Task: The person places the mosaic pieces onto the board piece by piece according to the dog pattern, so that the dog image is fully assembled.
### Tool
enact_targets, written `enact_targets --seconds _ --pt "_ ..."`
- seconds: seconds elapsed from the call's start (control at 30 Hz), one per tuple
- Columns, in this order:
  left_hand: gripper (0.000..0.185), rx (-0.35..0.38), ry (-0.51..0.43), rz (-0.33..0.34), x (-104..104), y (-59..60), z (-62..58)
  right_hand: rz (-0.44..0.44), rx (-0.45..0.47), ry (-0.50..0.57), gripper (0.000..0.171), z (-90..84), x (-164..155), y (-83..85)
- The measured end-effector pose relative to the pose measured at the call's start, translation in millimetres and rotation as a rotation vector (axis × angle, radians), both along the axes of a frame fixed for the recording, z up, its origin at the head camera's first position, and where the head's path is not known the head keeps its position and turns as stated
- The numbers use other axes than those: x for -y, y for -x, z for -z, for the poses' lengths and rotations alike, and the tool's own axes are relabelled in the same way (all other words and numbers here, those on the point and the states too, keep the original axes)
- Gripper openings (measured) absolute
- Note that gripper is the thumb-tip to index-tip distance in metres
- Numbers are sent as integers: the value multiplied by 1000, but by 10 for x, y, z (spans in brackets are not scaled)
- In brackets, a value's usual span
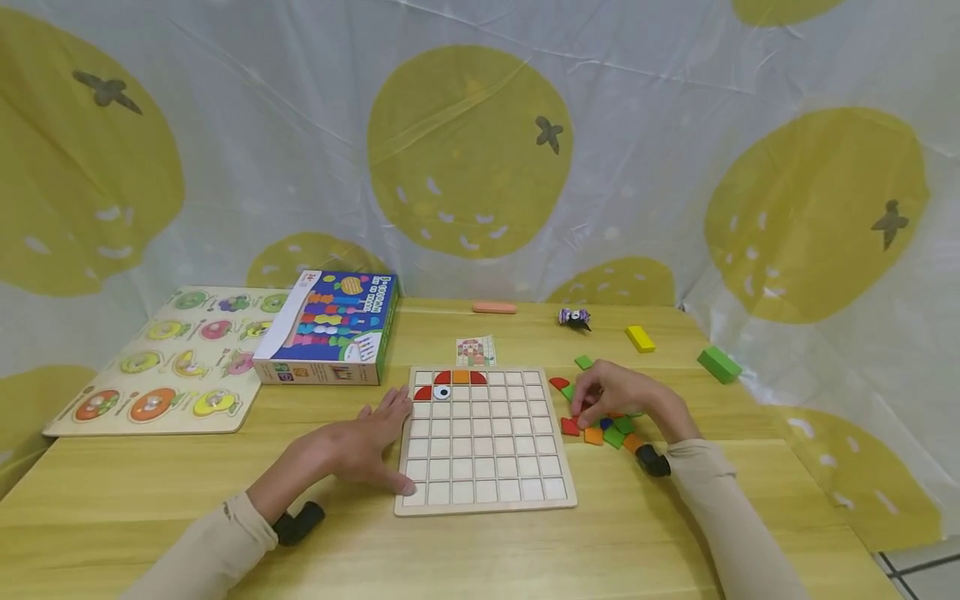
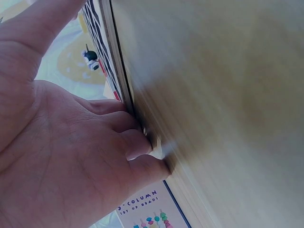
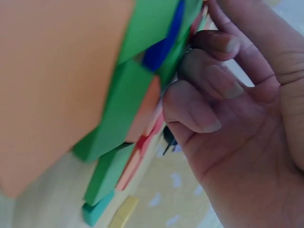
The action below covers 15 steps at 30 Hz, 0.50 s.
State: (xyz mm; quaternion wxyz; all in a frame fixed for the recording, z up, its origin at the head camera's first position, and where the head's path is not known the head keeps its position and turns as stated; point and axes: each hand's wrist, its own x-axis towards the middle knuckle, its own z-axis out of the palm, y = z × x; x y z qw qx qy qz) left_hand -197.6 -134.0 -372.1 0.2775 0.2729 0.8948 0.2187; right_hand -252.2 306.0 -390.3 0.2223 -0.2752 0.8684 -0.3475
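Observation:
A wooden grid board (image 1: 487, 509) lies flat on the table. Its top rows hold red quarter-round tiles (image 1: 423, 393), an orange square tile (image 1: 461, 377) and a white eye tile (image 1: 442, 392). My left hand (image 1: 360, 446) rests along the board's left edge, fingers extended, thumb on the near left corner. Right of the board, my right hand (image 1: 618, 392) pinches a red tile (image 1: 570, 427) between thumb and forefinger, its other fingers curled. Under and around it lie loose tiles, among them a green one (image 1: 613, 437) and an orange one (image 1: 593, 436).
A small pattern card (image 1: 476, 351) lies behind the board. At the left are a blue toy box (image 1: 322, 329) and a fruit puzzle board (image 1: 161, 367). Toward the back right sit a yellow block (image 1: 640, 338), a green block (image 1: 718, 364) and a dark hair clip-like item (image 1: 574, 317).

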Motion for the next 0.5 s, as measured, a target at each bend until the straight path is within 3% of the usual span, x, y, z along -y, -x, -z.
enact_targets --seconds 0.23,0.5 --pt "124 2 3 4 4 -15 10 -19 19 -67 11 -51 99 -70" --pt "125 -6 -4 -1 27 -6 -13 -6 -40 -132 13 -148 171 -63"
